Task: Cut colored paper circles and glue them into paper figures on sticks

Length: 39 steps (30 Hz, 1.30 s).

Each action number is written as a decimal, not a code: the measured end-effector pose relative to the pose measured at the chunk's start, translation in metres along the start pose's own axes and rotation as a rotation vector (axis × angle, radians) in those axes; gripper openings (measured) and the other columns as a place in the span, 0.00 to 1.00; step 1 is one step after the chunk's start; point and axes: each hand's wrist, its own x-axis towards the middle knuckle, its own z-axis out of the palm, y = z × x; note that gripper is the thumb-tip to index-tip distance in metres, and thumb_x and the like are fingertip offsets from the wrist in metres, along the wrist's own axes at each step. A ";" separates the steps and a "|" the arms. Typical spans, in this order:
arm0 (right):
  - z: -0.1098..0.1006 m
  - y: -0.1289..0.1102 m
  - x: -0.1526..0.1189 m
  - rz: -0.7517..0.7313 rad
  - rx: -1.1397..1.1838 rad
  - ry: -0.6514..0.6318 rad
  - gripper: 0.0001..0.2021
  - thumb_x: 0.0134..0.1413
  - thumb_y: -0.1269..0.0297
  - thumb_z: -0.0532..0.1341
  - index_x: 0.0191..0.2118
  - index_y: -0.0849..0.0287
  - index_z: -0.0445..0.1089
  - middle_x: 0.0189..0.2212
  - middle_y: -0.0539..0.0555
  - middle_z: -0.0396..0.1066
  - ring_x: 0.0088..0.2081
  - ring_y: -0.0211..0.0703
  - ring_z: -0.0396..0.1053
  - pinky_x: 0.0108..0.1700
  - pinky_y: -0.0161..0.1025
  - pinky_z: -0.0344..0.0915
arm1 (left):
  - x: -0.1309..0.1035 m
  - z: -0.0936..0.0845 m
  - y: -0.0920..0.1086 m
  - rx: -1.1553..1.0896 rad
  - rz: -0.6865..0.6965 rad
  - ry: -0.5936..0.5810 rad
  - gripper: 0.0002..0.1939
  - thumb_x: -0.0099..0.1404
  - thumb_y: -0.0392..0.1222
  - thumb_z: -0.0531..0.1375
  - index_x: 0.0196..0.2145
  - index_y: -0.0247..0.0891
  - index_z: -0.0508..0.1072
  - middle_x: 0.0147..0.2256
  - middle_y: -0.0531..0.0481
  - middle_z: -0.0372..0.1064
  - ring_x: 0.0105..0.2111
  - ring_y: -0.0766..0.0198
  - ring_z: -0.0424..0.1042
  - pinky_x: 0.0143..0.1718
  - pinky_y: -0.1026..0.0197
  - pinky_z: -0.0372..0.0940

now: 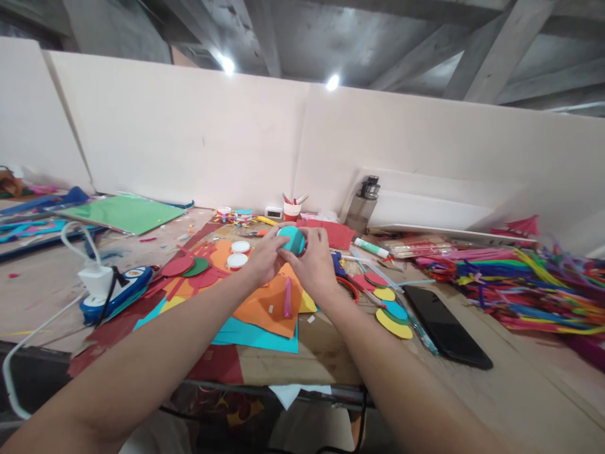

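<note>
Toward twelve o'clock, my left hand (265,257) and right hand (316,260) curl partly closed round a blue disc (292,240), seemingly steadying its rim; that wants a light, even grip.

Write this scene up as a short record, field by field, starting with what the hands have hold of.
held: a teal round piece
hands: left hand and right hand, both on that piece
below the hands: orange paper, with a pink pen-like stick on it
left side: green sheet; white charger plugged into a blue power strip
right side: black phone; bundles of colorful craft stems
toward the back: bottle; red-and-white cup holding pens or tools, type unclear
</note>
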 end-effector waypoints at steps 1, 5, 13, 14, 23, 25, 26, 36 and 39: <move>-0.001 0.001 0.002 0.004 0.036 -0.031 0.24 0.48 0.59 0.67 0.51 0.58 0.66 0.47 0.60 0.63 0.48 0.50 0.65 0.50 0.49 0.66 | 0.002 -0.002 0.001 -0.016 -0.019 0.042 0.18 0.57 0.30 0.58 0.46 0.37 0.70 0.31 0.53 0.73 0.25 0.71 0.71 0.32 0.67 0.69; -0.009 0.009 0.013 0.084 0.241 -0.048 0.25 0.51 0.56 0.64 0.54 0.59 0.64 0.47 0.59 0.64 0.39 0.43 0.67 0.43 0.44 0.69 | 0.012 -0.010 0.008 -0.146 -0.145 0.136 0.18 0.59 0.30 0.52 0.47 0.31 0.70 0.34 0.45 0.76 0.31 0.62 0.75 0.42 0.53 0.73; -0.013 0.015 0.014 -0.085 0.168 -0.157 0.27 0.54 0.60 0.61 0.60 0.53 0.61 0.55 0.60 0.61 0.54 0.50 0.61 0.50 0.47 0.66 | 0.014 -0.014 0.013 -0.205 -0.242 0.127 0.23 0.60 0.30 0.50 0.53 0.26 0.67 0.39 0.37 0.77 0.41 0.55 0.77 0.41 0.53 0.74; -0.012 0.016 0.013 -0.123 0.128 -0.177 0.27 0.54 0.61 0.61 0.61 0.53 0.61 0.55 0.60 0.61 0.56 0.51 0.60 0.54 0.49 0.63 | 0.014 -0.014 0.013 -0.197 -0.246 0.126 0.23 0.60 0.30 0.50 0.53 0.26 0.67 0.40 0.37 0.76 0.42 0.54 0.77 0.40 0.53 0.74; -0.002 0.022 0.010 -0.223 -0.092 -0.166 0.22 0.53 0.66 0.62 0.56 0.59 0.68 0.53 0.61 0.65 0.56 0.53 0.59 0.59 0.50 0.53 | 0.015 -0.011 0.015 -0.172 -0.240 0.145 0.15 0.60 0.32 0.51 0.42 0.27 0.71 0.37 0.36 0.76 0.40 0.50 0.77 0.25 0.61 0.68; -0.002 0.023 0.010 -0.239 -0.104 -0.152 0.22 0.53 0.66 0.63 0.54 0.59 0.69 0.53 0.61 0.65 0.56 0.53 0.59 0.59 0.49 0.53 | 0.015 -0.009 0.015 -0.155 -0.232 0.150 0.13 0.60 0.32 0.50 0.40 0.28 0.71 0.38 0.36 0.75 0.40 0.50 0.76 0.27 0.59 0.69; -0.002 0.023 0.010 -0.248 -0.110 -0.150 0.21 0.52 0.66 0.63 0.54 0.59 0.69 0.53 0.61 0.65 0.56 0.53 0.59 0.59 0.49 0.53 | 0.015 -0.009 0.015 -0.144 -0.229 0.154 0.13 0.60 0.32 0.50 0.39 0.28 0.71 0.38 0.36 0.75 0.41 0.50 0.76 0.29 0.58 0.70; -0.001 0.019 0.007 -0.208 -0.147 -0.166 0.38 0.47 0.62 0.68 0.64 0.60 0.56 0.56 0.64 0.61 0.58 0.57 0.56 0.60 0.54 0.53 | 0.009 -0.021 0.003 0.265 0.071 0.023 0.14 0.56 0.35 0.60 0.42 0.39 0.70 0.37 0.50 0.73 0.35 0.64 0.74 0.36 0.60 0.71; 0.002 0.022 0.005 -0.256 -0.156 -0.170 0.37 0.46 0.64 0.68 0.63 0.57 0.58 0.55 0.62 0.61 0.56 0.56 0.58 0.58 0.54 0.56 | 0.007 -0.020 0.000 0.317 0.065 -0.026 0.16 0.55 0.36 0.62 0.43 0.39 0.70 0.37 0.51 0.72 0.33 0.66 0.72 0.32 0.66 0.68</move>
